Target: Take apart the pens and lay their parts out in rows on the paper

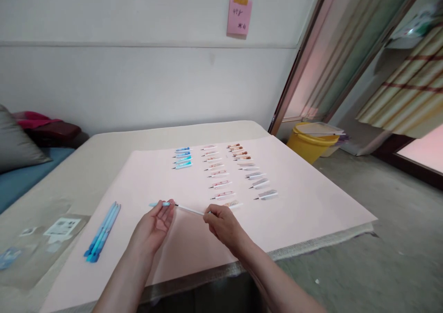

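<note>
My left hand is palm up, its fingertips pinching a short light-blue pen piece. My right hand is closed on the end of a thin white refill that runs from it toward the blue piece. Both hands hover over a large pink paper sheet. Beyond them, small pen parts lie in three columns: blue ones, pink-patterned ones, brown and grey ones. A few long blue pen barrels lie to the left of my left hand.
The pink sheet covers a beige table. Clear plastic packaging with printed labels lies at the table's left. A yellow bucket stands on the floor at the right. Cushions sit at the far left. A pink note hangs on the wall.
</note>
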The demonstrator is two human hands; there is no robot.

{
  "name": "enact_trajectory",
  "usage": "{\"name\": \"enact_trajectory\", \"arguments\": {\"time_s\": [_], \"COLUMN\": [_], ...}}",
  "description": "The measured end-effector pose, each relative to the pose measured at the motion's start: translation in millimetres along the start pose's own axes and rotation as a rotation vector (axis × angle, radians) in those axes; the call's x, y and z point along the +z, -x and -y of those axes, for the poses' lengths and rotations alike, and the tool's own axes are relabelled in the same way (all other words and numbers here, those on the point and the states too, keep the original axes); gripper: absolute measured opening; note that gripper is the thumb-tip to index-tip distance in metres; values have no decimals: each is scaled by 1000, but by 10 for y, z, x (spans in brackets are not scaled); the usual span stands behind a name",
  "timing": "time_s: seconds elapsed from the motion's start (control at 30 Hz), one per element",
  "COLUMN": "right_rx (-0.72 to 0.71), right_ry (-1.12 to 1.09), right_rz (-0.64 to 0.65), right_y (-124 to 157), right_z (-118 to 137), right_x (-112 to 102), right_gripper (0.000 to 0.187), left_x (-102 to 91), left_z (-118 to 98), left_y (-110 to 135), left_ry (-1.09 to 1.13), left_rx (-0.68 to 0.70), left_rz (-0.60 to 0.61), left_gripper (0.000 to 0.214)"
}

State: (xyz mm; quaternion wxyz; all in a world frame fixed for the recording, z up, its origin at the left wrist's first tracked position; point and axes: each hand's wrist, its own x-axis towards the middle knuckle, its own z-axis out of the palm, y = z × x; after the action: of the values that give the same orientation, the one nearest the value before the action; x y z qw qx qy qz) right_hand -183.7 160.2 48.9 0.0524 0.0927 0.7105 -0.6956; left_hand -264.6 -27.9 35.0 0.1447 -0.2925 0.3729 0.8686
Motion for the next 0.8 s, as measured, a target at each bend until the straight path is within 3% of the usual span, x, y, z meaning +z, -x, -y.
{"name": "enact_trajectory", "arguments": {"time_s": [0.37,0.63,0.8], "right_rx": [-31,-183,-219], "right_ry": [94,307,379], "right_rz": [-2,-70,-88], "right_y": [-15,-5,18], "right_z": [-20,-28,10], "right_x": [1,-7,2], "right_gripper": [14,14,14], "left_x": [25,23,46], "left_z": [49,156,160], "left_y": [56,49,84], "left_ry": [-36,-114,-135], "left_rx": [-51,-16,-36], "left_rz": [41,100,73], "left_gripper": [3,8,8]}}
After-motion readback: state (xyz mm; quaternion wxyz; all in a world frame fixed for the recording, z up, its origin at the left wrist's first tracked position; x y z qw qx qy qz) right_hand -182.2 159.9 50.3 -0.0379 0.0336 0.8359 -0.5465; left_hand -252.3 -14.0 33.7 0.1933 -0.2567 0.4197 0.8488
